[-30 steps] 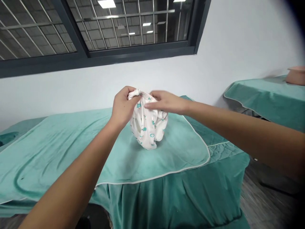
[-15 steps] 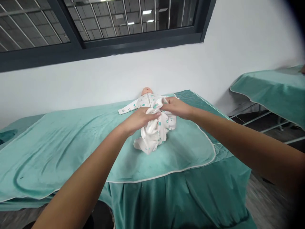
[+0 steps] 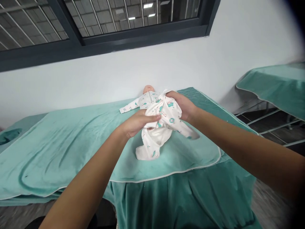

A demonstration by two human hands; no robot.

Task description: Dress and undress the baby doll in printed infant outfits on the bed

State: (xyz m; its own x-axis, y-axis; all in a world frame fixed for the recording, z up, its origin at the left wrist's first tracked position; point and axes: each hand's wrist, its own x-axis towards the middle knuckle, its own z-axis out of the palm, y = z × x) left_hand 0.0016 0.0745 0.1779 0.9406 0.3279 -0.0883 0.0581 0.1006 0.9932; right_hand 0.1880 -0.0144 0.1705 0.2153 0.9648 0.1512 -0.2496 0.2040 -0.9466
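A baby doll (image 3: 148, 89) lies on its back on the green-covered bed, its head toward the wall. It wears a white printed top (image 3: 145, 100) with one sleeve stretched out to the left. In front of it I hold white baby pants (image 3: 164, 116) with green prints, bunched at the waist. My left hand (image 3: 138, 122) grips their left edge, thumb on top. At the upper right edge, my right hand (image 3: 182, 105) is closed on the cloth, its fingers partly hidden behind it. One leg hangs at lower left; the other swings out to the right, blurred.
A light green blanket with white piping (image 3: 71, 136) covers the bed over a darker green sheet (image 3: 186, 197). The white wall (image 3: 95, 79) and a barred window stand behind. Another green-covered bed (image 3: 274, 82) with a metal frame is at right.
The pants have opened out from a bunched shape, and one leg now swings to the right. My right hand has turned and moved slightly right. The view has shifted a little.
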